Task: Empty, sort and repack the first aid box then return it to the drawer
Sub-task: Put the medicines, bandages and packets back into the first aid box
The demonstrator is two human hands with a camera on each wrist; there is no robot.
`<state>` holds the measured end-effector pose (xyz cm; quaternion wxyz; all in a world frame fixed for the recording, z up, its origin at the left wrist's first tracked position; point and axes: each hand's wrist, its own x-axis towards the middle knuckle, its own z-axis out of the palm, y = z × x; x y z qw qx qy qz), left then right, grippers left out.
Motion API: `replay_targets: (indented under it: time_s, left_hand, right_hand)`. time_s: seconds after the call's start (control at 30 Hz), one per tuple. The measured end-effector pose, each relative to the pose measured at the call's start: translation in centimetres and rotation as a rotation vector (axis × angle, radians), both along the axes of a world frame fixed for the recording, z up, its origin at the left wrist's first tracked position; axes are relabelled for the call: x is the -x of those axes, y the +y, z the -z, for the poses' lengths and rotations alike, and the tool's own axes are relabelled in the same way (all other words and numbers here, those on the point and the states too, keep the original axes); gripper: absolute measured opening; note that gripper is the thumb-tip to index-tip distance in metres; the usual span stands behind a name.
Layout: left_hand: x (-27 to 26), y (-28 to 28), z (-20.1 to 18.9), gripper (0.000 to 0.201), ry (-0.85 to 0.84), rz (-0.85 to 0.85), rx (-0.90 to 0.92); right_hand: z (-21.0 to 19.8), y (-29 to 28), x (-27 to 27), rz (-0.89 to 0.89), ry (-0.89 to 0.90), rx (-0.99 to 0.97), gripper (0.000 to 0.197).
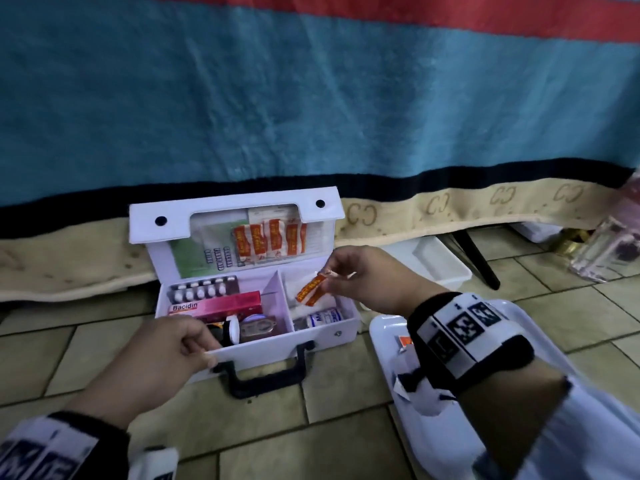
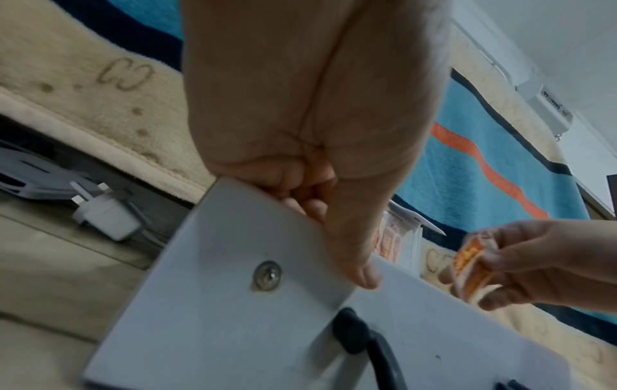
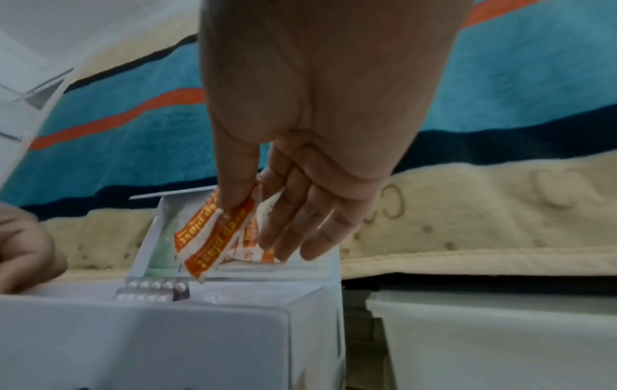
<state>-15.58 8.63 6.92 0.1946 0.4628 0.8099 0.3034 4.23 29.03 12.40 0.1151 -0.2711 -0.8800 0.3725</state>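
A white first aid box (image 1: 325,329) stands open on the tiled floor, its lid (image 1: 235,216) upright against the bed. My left hand (image 1: 173,351) grips the box's front wall (image 2: 233,290) at its left end, thumb outside. My right hand (image 1: 360,275) pinches orange plaster strips (image 1: 311,289) (image 3: 207,245) (image 2: 470,266) above the right compartment. More orange plasters (image 1: 270,241) sit in the lid pocket. The left compartment holds a blister pack (image 1: 202,288), a pink Bacidin box (image 1: 214,304) and a small bottle (image 1: 230,332). A tape roll (image 1: 323,318) lies in the right compartment.
A white tray (image 1: 388,337) lies on the floor right of the box, under my right forearm. A blue blanket (image 1: 311,98) hangs down the bed behind. A white bin (image 1: 433,261) sits under the bed. A white plug (image 2: 107,216) lies at the left.
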Motion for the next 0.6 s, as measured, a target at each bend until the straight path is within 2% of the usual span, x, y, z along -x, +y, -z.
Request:
replay_targets:
  time_s: [0.13, 0.27, 0.33, 0.47, 0.6]
  left_hand:
    - [-0.5, 0.0, -0.4, 0.023, -0.016, 0.014, 0.013]
    - [-0.5, 0.0, -0.5, 0.02, -0.027, 0.014, 0.024]
    - [-0.4, -0.1, -0.3, 0.023, -0.041, 0.004, 0.028]
    - [-0.4, -0.1, -0.2, 0.027, -0.043, 0.0, 0.03]
    - [-0.3, -0.1, -0.2, 0.024, -0.043, -0.004, 0.028]
  right_hand:
    - [-0.6, 1.2, 3.0, -0.015, -0.061, -0.163, 0.019]
    - [-2.9, 2.6, 4.8, 0.153, 0.305, -0.194, 0.021]
    - [-3.6, 3.5, 5.6, 0.241, 0.418, -0.218, 0.02]
    - [-4.2, 4.8, 6.3, 0.262, 0.32, -0.285, 0.008]
    - [-5.0, 4.9, 6.3, 0.174, 0.137, -0.466, 0.012]
